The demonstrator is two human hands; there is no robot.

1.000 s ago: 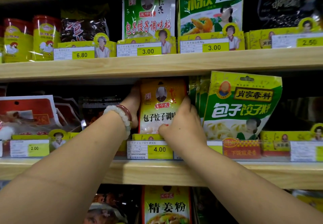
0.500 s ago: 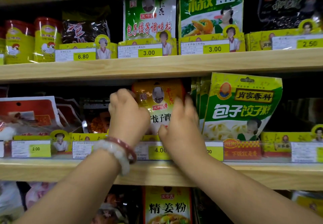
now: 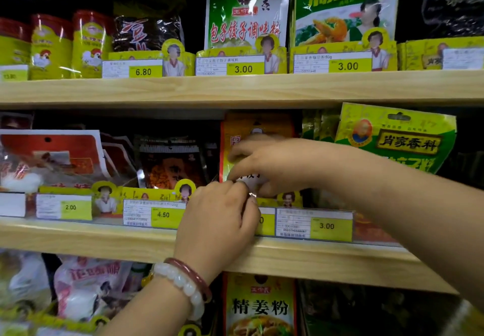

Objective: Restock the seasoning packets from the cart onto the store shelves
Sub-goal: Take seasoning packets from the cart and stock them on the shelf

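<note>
Right hand (image 3: 272, 164) grasping orange packet (image 3: 258, 128) | left hand (image 3: 222, 215) clenched | wooden shelf (image 3: 104, 238), store aisle

Two bare forearms, no sleeves in view. On the left wrist, two bracelets side by side: a bracelet of round, milky white beads (image 3: 183, 287) with one small golden bead at its lower end, and just beside it, nearer the left hand (image 3: 220, 220), a thin, smooth, dark red bangle (image 3: 193, 274). Right hand (image 3: 275, 162) and wrist without any jewellery. Fingernails short and unpainted.
</note>
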